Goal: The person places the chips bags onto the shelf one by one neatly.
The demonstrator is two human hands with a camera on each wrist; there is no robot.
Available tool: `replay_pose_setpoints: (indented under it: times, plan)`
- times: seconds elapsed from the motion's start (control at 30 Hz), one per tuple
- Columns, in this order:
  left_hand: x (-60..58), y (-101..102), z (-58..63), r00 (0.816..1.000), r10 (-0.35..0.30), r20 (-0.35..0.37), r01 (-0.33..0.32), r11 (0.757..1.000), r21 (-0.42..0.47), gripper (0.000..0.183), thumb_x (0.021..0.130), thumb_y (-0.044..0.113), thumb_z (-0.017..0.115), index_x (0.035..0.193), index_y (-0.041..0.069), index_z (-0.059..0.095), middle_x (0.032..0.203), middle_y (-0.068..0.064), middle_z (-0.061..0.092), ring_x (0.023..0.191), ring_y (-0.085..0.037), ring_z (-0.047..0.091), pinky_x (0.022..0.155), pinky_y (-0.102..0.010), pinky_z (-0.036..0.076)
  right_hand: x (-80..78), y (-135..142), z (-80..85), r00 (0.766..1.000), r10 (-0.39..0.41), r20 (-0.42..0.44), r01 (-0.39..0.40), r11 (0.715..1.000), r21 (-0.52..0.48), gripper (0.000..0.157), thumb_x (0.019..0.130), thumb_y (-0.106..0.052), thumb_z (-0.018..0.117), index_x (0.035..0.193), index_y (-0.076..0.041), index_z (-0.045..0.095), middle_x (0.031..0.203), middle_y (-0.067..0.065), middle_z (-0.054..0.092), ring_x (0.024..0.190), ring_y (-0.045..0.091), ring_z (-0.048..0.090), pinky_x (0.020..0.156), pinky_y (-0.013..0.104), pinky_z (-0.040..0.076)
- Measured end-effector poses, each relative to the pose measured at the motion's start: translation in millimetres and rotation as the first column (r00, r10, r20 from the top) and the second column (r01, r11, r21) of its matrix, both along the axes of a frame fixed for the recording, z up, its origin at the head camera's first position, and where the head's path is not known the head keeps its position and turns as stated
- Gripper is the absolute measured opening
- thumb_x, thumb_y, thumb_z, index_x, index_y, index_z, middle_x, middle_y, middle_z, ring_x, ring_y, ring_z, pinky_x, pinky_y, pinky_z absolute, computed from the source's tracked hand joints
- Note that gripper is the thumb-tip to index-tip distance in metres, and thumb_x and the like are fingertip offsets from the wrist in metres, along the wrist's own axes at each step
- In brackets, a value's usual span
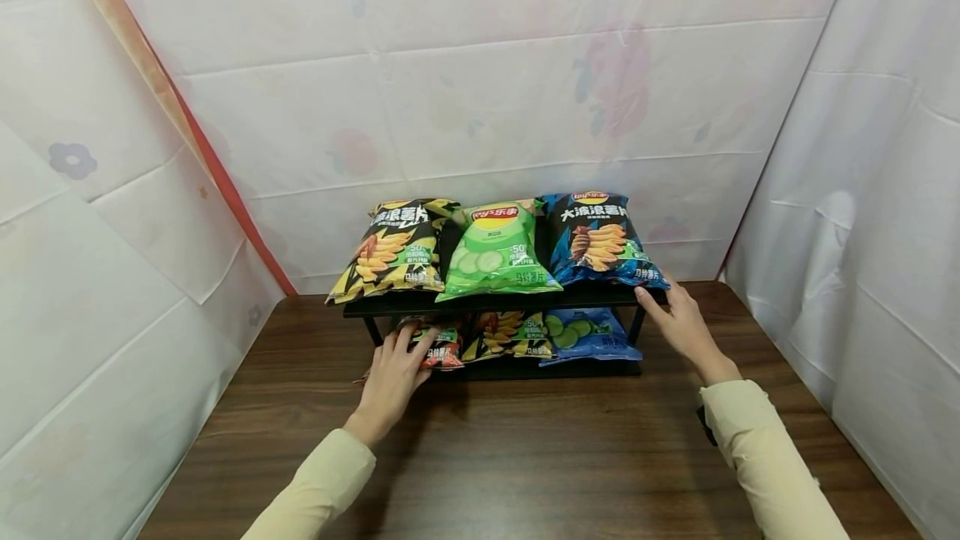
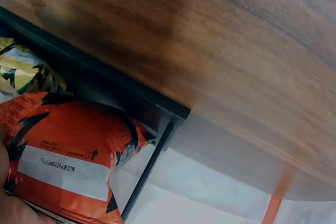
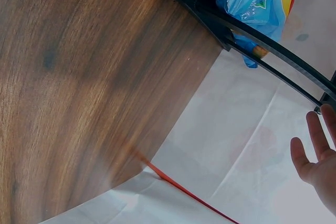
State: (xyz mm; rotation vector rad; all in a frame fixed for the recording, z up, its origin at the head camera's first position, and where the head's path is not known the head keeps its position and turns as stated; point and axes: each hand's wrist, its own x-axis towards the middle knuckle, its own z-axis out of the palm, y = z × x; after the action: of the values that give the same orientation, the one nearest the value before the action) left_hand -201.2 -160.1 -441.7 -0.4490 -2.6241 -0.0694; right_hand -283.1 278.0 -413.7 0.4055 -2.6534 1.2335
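A black two-tier rack [image 1: 495, 303] carries bags of potato chips on both tiers. My left hand [image 1: 392, 375] holds a red chip bag [image 1: 448, 348] at the left end of the lower tier. In the left wrist view the back of that red bag [image 2: 68, 145] shows a white label, with part of my left hand [image 2: 13, 208] at its edge. My right hand [image 1: 686, 325] rests against the upper tier's right corner, beside a dark blue chip bag [image 1: 596, 240]. Its fingers look fairly straight in the right wrist view, where the right hand [image 3: 320, 163] is partly cut off.
On the upper tier also lie a black-and-yellow chip bag [image 1: 397, 248] and a green chip bag [image 1: 498, 248]. Below are another yellow-and-black bag [image 1: 508, 335] and a blue bag [image 1: 588, 335]. The rack stands on a brown wooden table [image 1: 540, 448], with white cloth [image 1: 487, 107] behind.
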Motion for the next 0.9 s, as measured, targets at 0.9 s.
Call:
replay_pose_setpoints:
  times: [0.9]
  plan:
    - [-16.3, -12, -32.2, 0.994, -0.014, 0.108, 0.018, 0.999, -0.03, 0.073, 0.07, 0.026, 0.078, 0.133, 0.03, 0.041, 0.132, -0.021, 0.037, 0.108, -0.043, 0.046, 0.088, -0.056, 0.043, -1.8, 1, -2.5, 0.999, 0.014, -0.03, -0.014, 1.0, -0.009, 0.059, 0.095, -0.037, 0.043, 0.147, -0.023, 0.019, 0.149, 0.016, 0.025, 0.131, 0.044, 0.026, 0.093, 0.066, 0.032]
